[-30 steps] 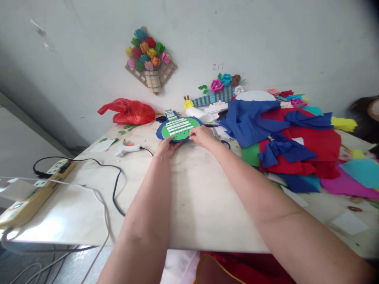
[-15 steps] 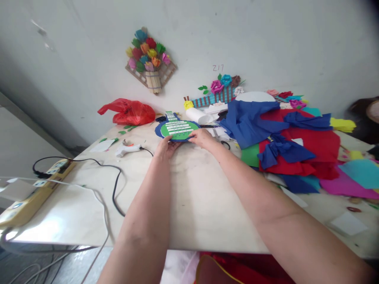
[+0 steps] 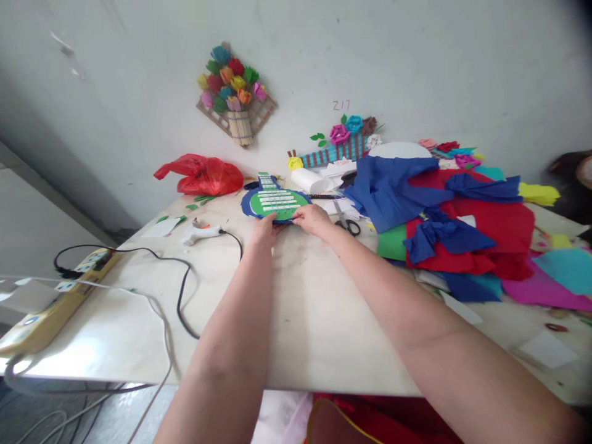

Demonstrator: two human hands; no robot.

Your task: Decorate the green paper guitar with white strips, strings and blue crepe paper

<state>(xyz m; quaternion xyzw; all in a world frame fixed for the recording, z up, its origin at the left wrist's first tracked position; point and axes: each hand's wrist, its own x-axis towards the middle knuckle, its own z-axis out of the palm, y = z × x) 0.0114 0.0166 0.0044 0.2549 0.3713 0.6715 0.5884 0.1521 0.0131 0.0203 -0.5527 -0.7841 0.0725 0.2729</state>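
Note:
A guitar-shaped paper craft (image 3: 272, 208), green with a blue border and rows of white strips, is at the far middle of the table. Its narrow neck points toward the wall. My left hand (image 3: 268, 227) grips the near edge, thumb on top and the other fingers mostly hidden underneath. At the near right edge my right hand (image 3: 311, 219) pinches the rim. Black-handled scissors (image 3: 348, 226) lie just right of my right hand. A white glue gun (image 3: 202, 234) rests on the table to the left.
Blue crepe paper (image 3: 398, 191) and red paper (image 3: 499, 228) are heaped on the right. A red plastic bag (image 3: 203, 176) lies at the back left. A yellow power strip (image 3: 55, 305) with cables runs along the left edge. Paper flowers (image 3: 231, 80) hang on the wall.
My left hand has slid slightly right along the craft's near edge. My right hand has shifted very slightly left, and the scissors show more fully.

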